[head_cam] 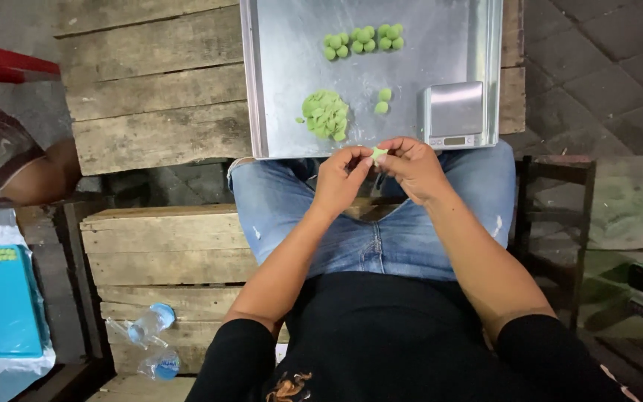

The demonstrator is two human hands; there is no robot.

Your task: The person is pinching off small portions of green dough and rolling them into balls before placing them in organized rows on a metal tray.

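Centre of frame, above the lap: left hand [342,177] and right hand [411,167] meet fingertip to fingertip, both pinching one small green dough piece [378,153] between them. Just above, a metal tray [284,45] rests on the knees. On it: a heap of green dough [326,114], a cluster of rolled green balls [363,39] at upper centre, two loose balls [382,101], a small digital scale [452,113] at right.

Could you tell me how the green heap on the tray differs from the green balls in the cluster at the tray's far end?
The green heap is one loose, ragged pile; the cluster of green balls is many separate, smooth, round pieces set side by side. The heap lies near both hands; the cluster sits further off. Both are pale green and rest on the metal tray.
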